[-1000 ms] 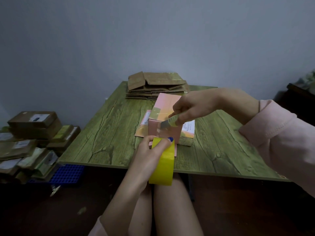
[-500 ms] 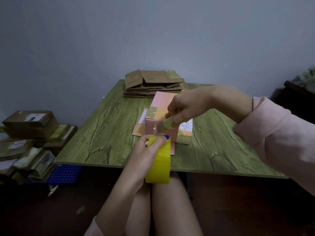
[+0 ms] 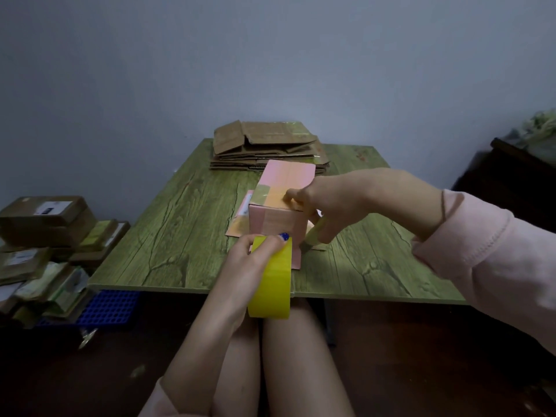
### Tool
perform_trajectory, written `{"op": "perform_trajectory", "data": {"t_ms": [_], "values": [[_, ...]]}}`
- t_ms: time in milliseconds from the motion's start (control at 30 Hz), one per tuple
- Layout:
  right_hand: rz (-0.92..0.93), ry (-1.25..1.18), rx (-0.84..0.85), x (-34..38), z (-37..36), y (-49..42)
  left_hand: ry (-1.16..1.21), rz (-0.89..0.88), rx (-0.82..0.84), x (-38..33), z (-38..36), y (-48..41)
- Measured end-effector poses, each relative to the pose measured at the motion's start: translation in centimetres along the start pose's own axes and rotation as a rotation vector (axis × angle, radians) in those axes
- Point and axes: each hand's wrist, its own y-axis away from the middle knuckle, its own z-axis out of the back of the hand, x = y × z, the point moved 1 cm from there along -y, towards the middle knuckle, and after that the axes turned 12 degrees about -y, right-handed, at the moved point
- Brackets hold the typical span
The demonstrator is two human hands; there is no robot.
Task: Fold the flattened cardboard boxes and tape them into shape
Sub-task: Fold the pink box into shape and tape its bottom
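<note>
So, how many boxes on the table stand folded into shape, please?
1: the pink box on the table, under the right hand; the cardboard stack behind it lies flat.

No text can be read in this dim light. A white shipping label [image 3: 49, 207] with dark printed blocks sits on top of the brown parcel [image 3: 69, 227] in the heap left of the table [image 3: 180, 236], but its print is too small to make out. A pale label [image 3: 22, 257] on a flat package [image 3: 18, 270] below it is blurred. A white label [image 3: 242, 207] on the pink flattened carton [image 3: 237, 229] and faint red marks [image 3: 362, 155] near the table's far right corner are illegible.
</note>
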Motion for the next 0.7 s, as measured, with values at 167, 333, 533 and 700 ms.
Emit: {"op": "perform_trajectory", "data": {"t_ms": [167,333,533,700], "values": [[0.091,-0.19,-0.057,-1.7,0.0,1.6,-0.01,0.008,-0.009,-0.1,-0.2,0.0],[-0.024,-0.298,-0.198,-6.4,-1.3,3.9,-0.005,0.004,-0.01,-0.1,-0.2,0.0],[-0.283,-0.364,-0.049,-11.3,-7.5,4.8,-0.015,0.0,-0.01,0.1,-0.3,0.1],[-0.258,-0.3,-0.239,-10.1,-6.6,4.2,-0.025,-0.005,-0.013,0.1,-0.2,0.1]]}}
